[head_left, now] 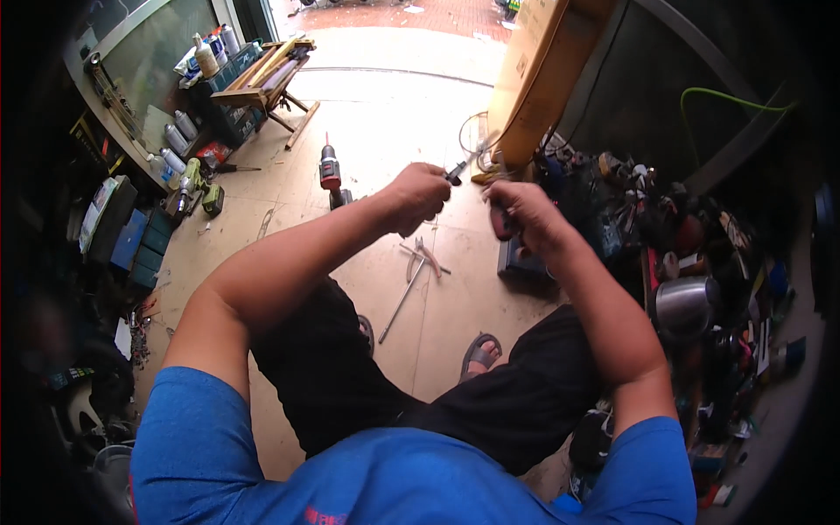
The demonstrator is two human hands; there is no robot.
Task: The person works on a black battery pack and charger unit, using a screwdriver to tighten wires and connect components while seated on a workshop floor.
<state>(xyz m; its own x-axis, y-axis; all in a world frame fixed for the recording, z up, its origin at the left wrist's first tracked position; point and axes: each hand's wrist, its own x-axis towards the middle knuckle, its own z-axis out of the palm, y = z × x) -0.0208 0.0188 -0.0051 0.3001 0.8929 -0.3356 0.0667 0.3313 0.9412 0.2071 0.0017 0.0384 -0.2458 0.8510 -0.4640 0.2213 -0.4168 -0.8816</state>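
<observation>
Left hand (pixel 418 196), centre of frame: fingers curled tight, pinching a small dark tool (pixel 456 171) whose tip sticks out toward the right hand. Right hand (pixel 516 213), just beside it: clenched round something dark, mostly hidden in the fist; cannot tell what it is. Hands near each other, not touching.

Below the hands, on the floor (pixel 376 114): a pair of pliers (pixel 423 259) and a long thin metal rod (pixel 401 303), lying between the person's knees. Sandalled foot (pixel 480 353) lower centre. A dark flat box (pixel 523 262) sits on the floor under the right hand.

Upper centre: red and black cordless drill (pixel 331 173), standing on its base, well apart from the hands.

Upper right of centre: tall tan cardboard carton (pixel 535 70), leaning, plain brown faces with faint dark print on the side.

Upper left: wooden trestle (pixel 271 79) carrying loose boards; spray cans and bottles (pixel 210 54) on a crate next to it; more grey cans (pixel 178 136) lower down by the wall. A green tool (pixel 189 184) on the floor nearby. Blue cases (pixel 142 245) stacked at left edge.

Right side: heaped clutter of tools, with a shiny steel pot (pixel 684 304) in it. Green hose (pixel 726 96) arcing at upper right.
</observation>
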